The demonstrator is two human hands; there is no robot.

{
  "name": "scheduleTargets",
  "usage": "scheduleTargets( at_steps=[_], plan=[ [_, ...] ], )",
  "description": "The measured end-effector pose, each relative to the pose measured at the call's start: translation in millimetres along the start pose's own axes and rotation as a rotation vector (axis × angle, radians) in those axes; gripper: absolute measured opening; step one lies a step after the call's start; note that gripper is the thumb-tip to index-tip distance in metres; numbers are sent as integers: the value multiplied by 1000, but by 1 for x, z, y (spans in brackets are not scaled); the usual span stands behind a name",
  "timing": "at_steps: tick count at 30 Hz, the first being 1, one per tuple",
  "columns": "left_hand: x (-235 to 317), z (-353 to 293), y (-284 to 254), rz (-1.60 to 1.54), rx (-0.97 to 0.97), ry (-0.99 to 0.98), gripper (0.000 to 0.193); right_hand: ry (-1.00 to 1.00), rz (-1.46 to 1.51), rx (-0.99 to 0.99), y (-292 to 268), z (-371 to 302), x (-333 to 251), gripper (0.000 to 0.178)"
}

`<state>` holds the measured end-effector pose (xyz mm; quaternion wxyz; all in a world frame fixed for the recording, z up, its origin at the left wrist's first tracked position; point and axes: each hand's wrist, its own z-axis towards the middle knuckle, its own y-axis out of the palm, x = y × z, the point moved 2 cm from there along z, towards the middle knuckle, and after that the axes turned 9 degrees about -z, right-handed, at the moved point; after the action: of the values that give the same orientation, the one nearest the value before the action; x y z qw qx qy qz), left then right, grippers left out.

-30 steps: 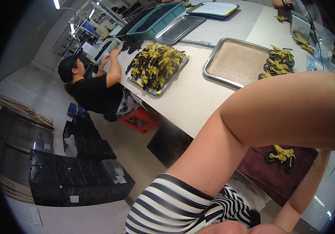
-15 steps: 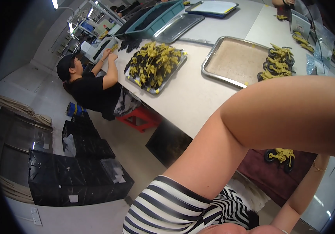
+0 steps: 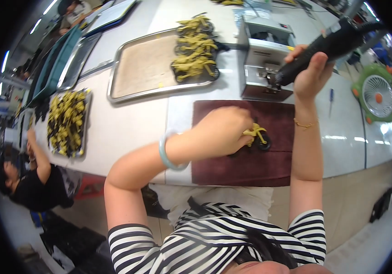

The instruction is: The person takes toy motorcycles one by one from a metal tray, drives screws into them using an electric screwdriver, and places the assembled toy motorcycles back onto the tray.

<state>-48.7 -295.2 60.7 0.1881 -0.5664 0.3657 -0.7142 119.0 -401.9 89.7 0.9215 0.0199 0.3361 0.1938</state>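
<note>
A yellow toy motorcycle with black wheels lies on a maroon cloth mat in front of me. My left hand is closed over its left part, the fingers curled and slightly blurred, hiding much of it. Off to the right, my right hand is wrapped round a black electric screwdriver. The driver is tilted, its front end down at the metal fitting on a silver box-shaped machine, probably a screw feeder. Whether the tip touches the fitting I cannot tell.
Left of the machine, a metal tray carries several yellow toy motorcycles. A fuller tray of yellow and black parts stands farther left, near a seated co-worker. To the right are a green fan and a small blue screwdriver.
The view has swung round to the right. My left arm, earlier reaching across the picture, is now bent back with its hand at the motorcycle. My right hand and the electric screwdriver have come into view.
</note>
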Motion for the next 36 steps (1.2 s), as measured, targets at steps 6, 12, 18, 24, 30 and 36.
scheduleTargets(
  at_steps=[6, 12, 18, 24, 30, 36],
  plan=[
    [-32, -14, 61, 74, 253, 225, 26, 207, -168, -170, -5, -16, -14, 71],
    [-37, -18, 65, 194, 237, 266, 28, 349, -116, -195, 8, -55, -48, 98],
    [-41, -19, 66, 133, 252, 266, 29, 442, -123, -139, 13, -76, -50, 110],
    [-40, -19, 68, 118, 257, 257, 29, 396, -282, -287, 15, -82, -42, 97],
    [-44, -17, 66, 32, 271, 254, 28, 352, -297, -354, 17, -86, -33, 84],
    [-42, -17, 64, 41, 299, 273, 26, 447, -220, -296, 18, -86, -35, 86]
  ],
)
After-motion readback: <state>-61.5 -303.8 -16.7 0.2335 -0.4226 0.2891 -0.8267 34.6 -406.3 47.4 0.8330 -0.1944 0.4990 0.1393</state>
